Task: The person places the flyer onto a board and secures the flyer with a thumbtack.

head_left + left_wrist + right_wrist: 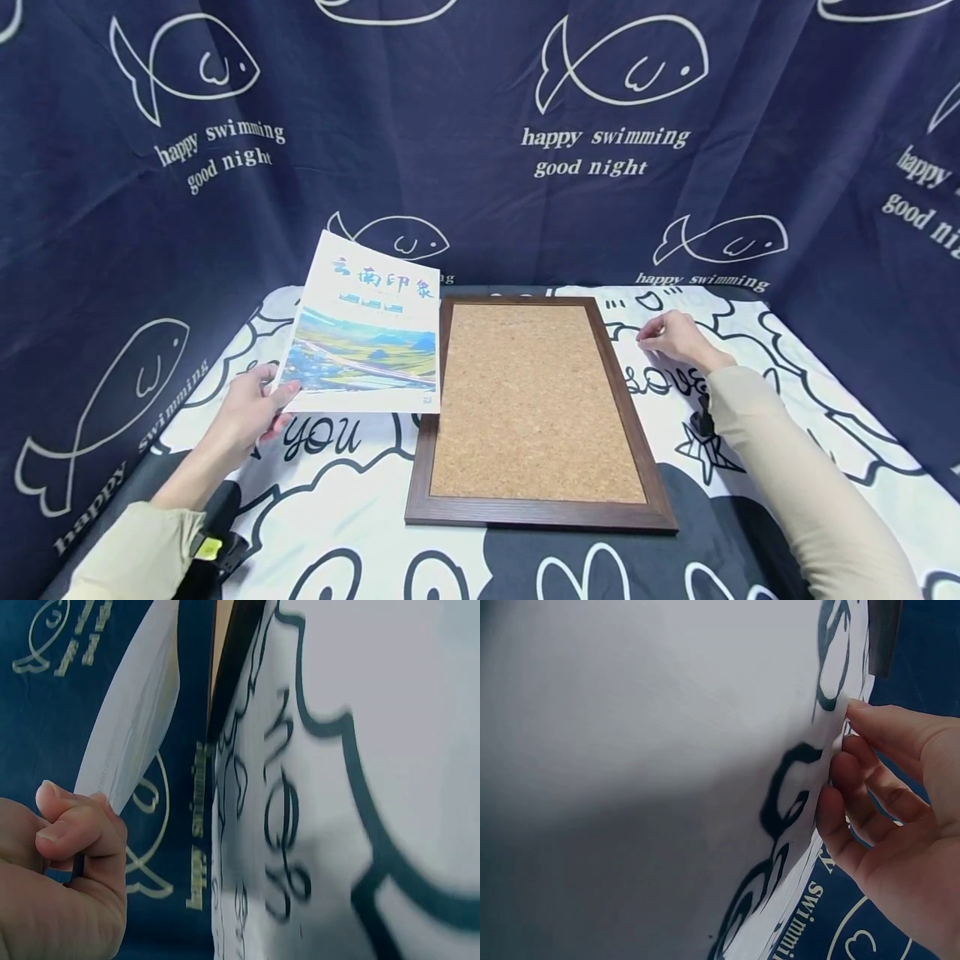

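My left hand (251,404) pinches the lower left edge of a paper poster (367,333), thumb on its front. Blue Chinese lettering and a colourful landscape cover the poster, which stands tilted up above the table. In the left wrist view the poster (135,705) bows and is seen nearly edge-on. A cork board (536,408) in a dark brown frame lies at the middle, its left edge partly behind the poster. To the right of the board, my right hand (682,337) is low over the tablecloth with loosely bent fingers (870,787); nothing shows between them.
A white tablecloth (337,492) with black doodles and lettering covers the table. Behind it hangs a navy curtain (480,125) printed with white fish and words. Dark straps with a yellow label (208,548) sit at my left wrist.
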The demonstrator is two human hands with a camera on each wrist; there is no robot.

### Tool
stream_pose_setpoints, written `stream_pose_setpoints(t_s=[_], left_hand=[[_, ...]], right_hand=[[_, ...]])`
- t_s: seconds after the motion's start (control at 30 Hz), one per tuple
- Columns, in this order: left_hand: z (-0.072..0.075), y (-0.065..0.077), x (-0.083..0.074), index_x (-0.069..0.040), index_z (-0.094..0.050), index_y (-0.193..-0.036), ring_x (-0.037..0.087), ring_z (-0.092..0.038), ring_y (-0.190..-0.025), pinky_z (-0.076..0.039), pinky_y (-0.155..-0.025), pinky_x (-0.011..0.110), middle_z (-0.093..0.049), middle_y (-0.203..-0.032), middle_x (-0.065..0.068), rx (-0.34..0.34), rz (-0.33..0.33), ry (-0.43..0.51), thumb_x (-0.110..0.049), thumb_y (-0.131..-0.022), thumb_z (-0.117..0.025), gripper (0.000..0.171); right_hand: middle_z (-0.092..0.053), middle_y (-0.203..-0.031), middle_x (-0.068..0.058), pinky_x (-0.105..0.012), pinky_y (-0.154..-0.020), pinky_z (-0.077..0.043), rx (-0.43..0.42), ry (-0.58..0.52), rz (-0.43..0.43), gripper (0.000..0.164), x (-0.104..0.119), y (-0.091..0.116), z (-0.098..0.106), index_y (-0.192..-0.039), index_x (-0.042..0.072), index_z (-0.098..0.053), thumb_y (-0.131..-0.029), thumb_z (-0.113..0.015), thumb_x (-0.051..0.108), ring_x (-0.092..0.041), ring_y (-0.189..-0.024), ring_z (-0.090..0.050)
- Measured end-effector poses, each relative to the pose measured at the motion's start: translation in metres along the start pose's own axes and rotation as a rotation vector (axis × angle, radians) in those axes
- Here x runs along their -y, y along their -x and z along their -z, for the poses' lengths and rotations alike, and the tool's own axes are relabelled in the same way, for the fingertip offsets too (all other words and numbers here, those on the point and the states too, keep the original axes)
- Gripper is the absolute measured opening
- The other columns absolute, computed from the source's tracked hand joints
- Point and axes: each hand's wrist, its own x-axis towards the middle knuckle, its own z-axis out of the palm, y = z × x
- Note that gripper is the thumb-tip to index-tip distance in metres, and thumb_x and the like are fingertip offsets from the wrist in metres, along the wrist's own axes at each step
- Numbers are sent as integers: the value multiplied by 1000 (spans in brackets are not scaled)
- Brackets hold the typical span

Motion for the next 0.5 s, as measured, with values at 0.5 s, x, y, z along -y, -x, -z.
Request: stream_pose_setpoints(t_s=[0.5], left_hand=[[-75, 0, -34, 3, -42, -121, 5, -42, -36, -29, -34, 19, -57, -56, -5, 77, -6, 214, -14, -102, -45, 26]], right_hand=[[-73, -85, -17, -27, -59, -34, 3, -9, -16, 12, 0, 0, 0, -89, -3, -74, -81, -71, 5, -13, -62, -46]])
